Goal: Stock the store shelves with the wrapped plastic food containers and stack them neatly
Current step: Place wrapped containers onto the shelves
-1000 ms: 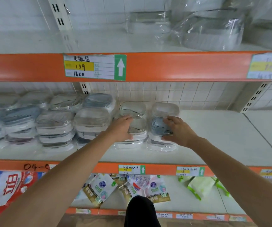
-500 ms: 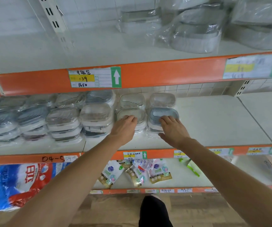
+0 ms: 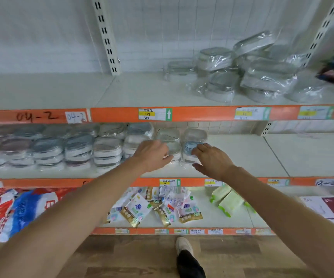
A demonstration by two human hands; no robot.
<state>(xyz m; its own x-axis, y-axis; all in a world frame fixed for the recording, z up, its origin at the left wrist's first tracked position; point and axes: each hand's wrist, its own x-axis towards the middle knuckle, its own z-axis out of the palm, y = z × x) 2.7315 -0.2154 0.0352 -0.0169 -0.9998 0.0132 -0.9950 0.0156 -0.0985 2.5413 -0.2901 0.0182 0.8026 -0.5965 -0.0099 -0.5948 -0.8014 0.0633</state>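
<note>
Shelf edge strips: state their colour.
Orange, on every shelf edge strip, clearest in the head view.

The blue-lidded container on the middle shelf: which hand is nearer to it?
Right. The right hand has its fingertips on the blue-lidded container. The left hand is one stack further left, over the clear-lidded container beside it.

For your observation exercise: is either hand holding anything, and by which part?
Nothing is held. The left hand and right hand lie open, fingers resting on the tops of two wrapped container stacks.
</note>
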